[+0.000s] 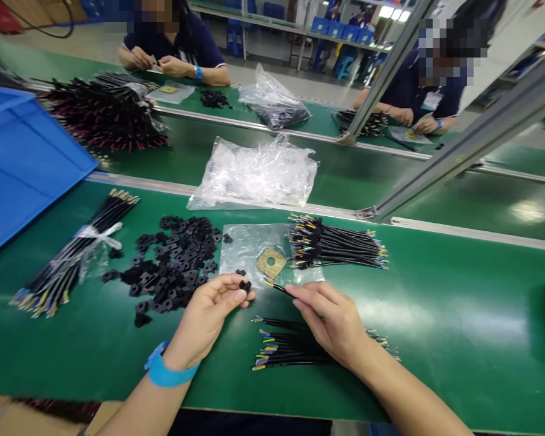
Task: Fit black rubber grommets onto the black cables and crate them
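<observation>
Between thumb and fingers, my left hand [215, 309] pinches a small black rubber grommet [245, 287]. My right hand [329, 315] grips a short black cable [281, 289], its stripped end with coloured wires pointing left at the grommet, a small gap apart. Behind both hands a yellowish square plate with a round hole [271, 264] lies on a clear plastic bag [240, 242]. A heap of black grommets [177, 260] spreads left of my left hand. Loose cut cables [286, 351] lie under my right hand. Farther back, a pile of cables [345, 245] has grommets near its left ends.
A tied cable bundle [77, 254] and a blue bin [22, 163] stand at left. A crumpled clear bag [258, 172] lies across the back rail. A metal post [418, 169] slants up at right. Two people work at the opposite bench, near a large cable stack [109, 115].
</observation>
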The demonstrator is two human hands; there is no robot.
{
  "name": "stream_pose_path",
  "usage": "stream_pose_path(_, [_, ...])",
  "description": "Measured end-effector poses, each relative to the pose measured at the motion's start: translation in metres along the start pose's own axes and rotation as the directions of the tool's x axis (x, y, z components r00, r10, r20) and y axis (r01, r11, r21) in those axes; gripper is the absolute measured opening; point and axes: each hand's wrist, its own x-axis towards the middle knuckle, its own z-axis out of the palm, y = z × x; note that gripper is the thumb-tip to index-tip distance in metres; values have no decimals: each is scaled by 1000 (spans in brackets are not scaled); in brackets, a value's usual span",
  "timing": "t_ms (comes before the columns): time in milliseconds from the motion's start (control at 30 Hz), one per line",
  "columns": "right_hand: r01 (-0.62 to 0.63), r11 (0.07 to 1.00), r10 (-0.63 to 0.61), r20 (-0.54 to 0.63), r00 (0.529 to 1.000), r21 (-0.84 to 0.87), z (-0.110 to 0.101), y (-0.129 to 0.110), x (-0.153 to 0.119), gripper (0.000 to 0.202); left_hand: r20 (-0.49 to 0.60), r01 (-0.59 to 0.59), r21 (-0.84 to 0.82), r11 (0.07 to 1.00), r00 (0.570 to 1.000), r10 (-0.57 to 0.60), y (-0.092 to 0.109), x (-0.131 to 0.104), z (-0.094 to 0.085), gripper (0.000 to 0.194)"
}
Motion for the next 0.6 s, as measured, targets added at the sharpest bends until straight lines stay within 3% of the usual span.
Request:
stream_pose_path(267, [79, 997, -79, -7, 997, -12, 2, -11, -2, 27, 91, 135, -127, 983, 988, -124, 5, -3, 7, 48])
stream_pose_path(400, [104, 994, -104, 15, 994, -19, 3, -10, -4, 28, 92, 91, -92, 992, 992, -82, 2, -3, 4, 46])
stream_pose_path(600, [93, 995, -92, 54, 994, -31, -2, -11, -4, 31, 65, -54, 114, 992, 997, 47, -6, -2, -3, 37])
